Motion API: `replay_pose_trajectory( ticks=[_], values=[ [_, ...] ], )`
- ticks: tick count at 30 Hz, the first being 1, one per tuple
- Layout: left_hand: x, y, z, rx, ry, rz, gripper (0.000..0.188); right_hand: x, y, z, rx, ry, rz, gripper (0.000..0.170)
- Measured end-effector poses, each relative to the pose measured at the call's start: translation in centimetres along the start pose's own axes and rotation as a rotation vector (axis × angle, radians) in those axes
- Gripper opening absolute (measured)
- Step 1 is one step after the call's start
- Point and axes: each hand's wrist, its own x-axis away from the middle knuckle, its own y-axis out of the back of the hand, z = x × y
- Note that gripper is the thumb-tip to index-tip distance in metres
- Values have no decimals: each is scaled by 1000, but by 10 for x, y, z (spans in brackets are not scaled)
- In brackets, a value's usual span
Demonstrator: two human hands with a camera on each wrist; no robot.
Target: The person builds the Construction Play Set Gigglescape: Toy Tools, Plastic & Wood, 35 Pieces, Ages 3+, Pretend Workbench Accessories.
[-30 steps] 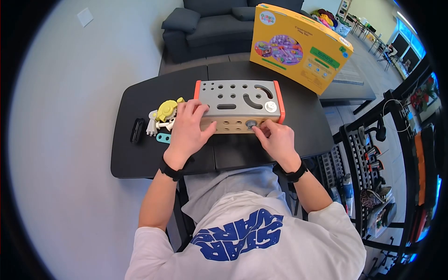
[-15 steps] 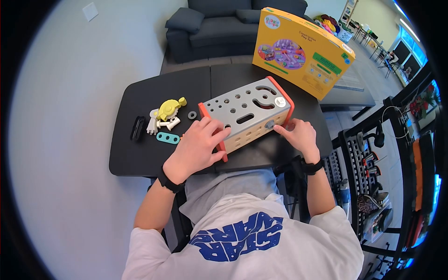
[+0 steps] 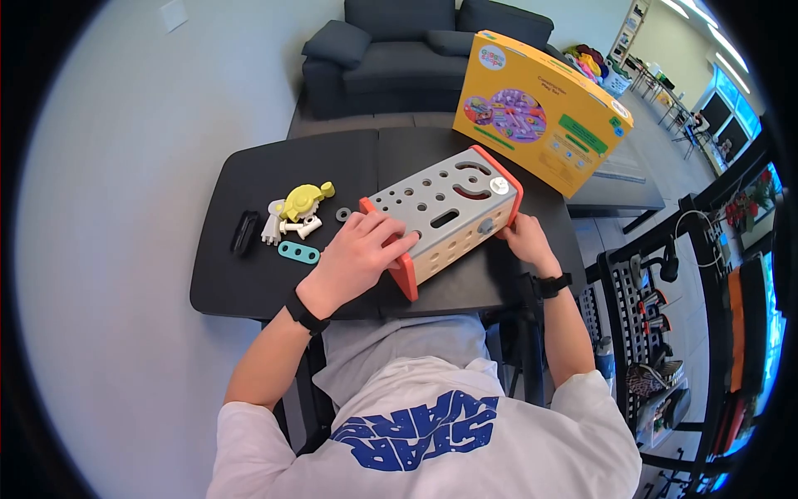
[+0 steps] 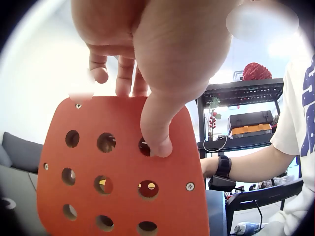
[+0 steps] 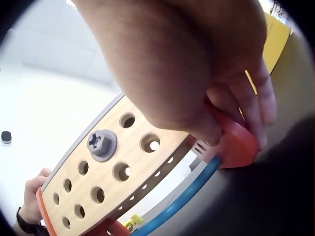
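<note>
A toy workbench (image 3: 432, 200) with a grey holed top, wooden sides and red end panels stands at a slant on the black table. My left hand (image 3: 353, 254) grips its near left end, fingers over the top. In the left wrist view the thumb (image 4: 158, 132) lies on the red end panel (image 4: 123, 167) at a hole. At the far right end, my right hand (image 3: 532, 243) holds the other red panel (image 5: 238, 145) by its lower corner. A grey bolt (image 5: 101, 144) with a washer sits in the wooden side. A white screw head (image 3: 499, 185) shows on top.
Left on the table (image 3: 274, 158) lie a yellow toy piece (image 3: 304, 200), white parts (image 3: 301, 226), a teal three-hole strip (image 3: 298, 252), a grey ring (image 3: 342, 214) and a black object (image 3: 245, 233). A yellow Construction Play Set box (image 3: 540, 112) stands behind. A blue curved rod (image 5: 182, 196) runs under the workbench.
The workbench has turned from square-on to a slant, its left end coming nearer me. My right hand has left the grey bolt and taken hold of the right red panel.
</note>
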Motion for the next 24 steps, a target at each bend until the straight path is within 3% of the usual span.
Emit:
replay_pose_trajectory(
  ticks=[5, 9, 11, 20, 23, 24],
  values=[
    [-1, 2, -1, 60, -16, -121, 47, -4, 1, 4, -73, 98, -270, 18],
    [1, -3, -6, 175, 2, -264, 48, -8, 12, 21, -74, 44, -372, 15],
    [3, -5, -12, 179, 13, -289, 49, -13, 17, 27, -125, 129, -521, 12],
    [12, -16, -33, 267, 114, -363, 45, -39, 70, 74, 76, 259, -662, 12],
    [17, -22, -32, 320, 187, -287, 43, -51, 78, 88, 78, 248, -572, 14],
    [19, -26, -32, 335, 241, -202, 39, -54, 81, 94, 198, 356, -589, 16]
  ],
)
